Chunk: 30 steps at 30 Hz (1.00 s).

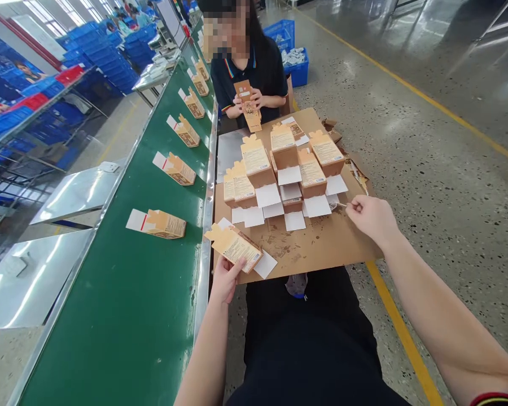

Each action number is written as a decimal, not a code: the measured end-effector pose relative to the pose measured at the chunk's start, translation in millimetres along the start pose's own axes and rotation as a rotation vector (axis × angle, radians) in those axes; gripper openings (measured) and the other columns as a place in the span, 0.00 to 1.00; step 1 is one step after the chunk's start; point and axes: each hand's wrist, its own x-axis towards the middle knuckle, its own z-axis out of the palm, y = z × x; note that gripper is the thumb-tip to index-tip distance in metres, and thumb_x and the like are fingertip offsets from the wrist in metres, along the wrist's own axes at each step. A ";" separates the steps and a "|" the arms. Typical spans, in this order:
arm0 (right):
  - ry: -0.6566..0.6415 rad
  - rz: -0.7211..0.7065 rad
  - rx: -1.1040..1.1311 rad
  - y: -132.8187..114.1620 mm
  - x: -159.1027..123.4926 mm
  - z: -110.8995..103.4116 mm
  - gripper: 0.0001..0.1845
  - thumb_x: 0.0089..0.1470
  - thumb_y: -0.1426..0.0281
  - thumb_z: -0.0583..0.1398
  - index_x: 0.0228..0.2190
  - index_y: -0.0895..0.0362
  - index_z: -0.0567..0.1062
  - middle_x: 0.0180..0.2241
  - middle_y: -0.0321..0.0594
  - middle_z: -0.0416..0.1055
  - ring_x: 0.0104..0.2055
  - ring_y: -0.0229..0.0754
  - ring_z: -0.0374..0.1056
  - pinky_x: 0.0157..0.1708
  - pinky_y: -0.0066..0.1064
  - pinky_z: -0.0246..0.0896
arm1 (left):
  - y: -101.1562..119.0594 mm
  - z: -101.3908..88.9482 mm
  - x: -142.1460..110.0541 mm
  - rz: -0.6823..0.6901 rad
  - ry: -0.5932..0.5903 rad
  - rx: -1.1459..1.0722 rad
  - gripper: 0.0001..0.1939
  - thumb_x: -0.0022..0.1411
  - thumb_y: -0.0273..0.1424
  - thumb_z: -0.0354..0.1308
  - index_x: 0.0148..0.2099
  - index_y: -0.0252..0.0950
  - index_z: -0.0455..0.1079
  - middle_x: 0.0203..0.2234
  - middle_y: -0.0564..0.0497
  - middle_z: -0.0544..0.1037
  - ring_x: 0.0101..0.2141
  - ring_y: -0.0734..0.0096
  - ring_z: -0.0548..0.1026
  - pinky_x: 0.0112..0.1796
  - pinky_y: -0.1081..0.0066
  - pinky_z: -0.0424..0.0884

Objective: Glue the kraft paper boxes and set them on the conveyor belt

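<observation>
My left hand grips a small orange-brown carton with printed sides, over the near left edge of the cardboard sheet. The carton is tilted, and flaps stick out at both its ends. To the right, my right hand is closed in a pinch beside the stacked cartons. A thin pale strip shows at its fingertips, too small to name. The stacked cartons have white flaps spread toward me. Across the cardboard sheet, a co-worker's two hands hold another carton.
A green conveyor belt with a metal rim runs along the left, bearing a row of open cartons. Blue crates stand on the floor behind the co-worker. Small brown scraps lie on the cardboard. Metal tables stand beyond the belt.
</observation>
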 end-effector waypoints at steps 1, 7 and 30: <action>0.053 0.007 0.030 0.6 -10.0 -6.2 0.20 0.63 0.63 0.63 0.22 0.50 0.64 0.18 0.35 0.64 0.23 0.42 0.60 0.29 0.35 0.52 | 0.6 2.5 0.5 0.008 0.006 0.008 0.40 0.47 0.47 0.86 0.57 0.39 0.78 0.59 0.35 0.84 0.63 0.39 0.81 0.64 0.43 0.76; 0.137 -0.146 0.289 -45.4 -106.4 20.0 0.17 0.71 0.62 0.60 0.28 0.52 0.73 0.23 0.36 0.71 0.24 0.39 0.63 0.28 0.32 0.58 | 2.8 12.4 2.4 0.014 0.034 0.038 0.41 0.45 0.47 0.86 0.56 0.38 0.76 0.56 0.36 0.85 0.60 0.42 0.83 0.65 0.44 0.75; -0.060 -0.280 0.414 -78.4 -153.8 85.8 0.18 0.71 0.69 0.57 0.26 0.50 0.65 0.21 0.32 0.64 0.22 0.37 0.58 0.27 0.31 0.56 | -20.4 33.6 -34.2 0.269 0.123 0.323 0.41 0.45 0.39 0.85 0.55 0.44 0.66 0.50 0.44 0.79 0.55 0.45 0.82 0.57 0.49 0.79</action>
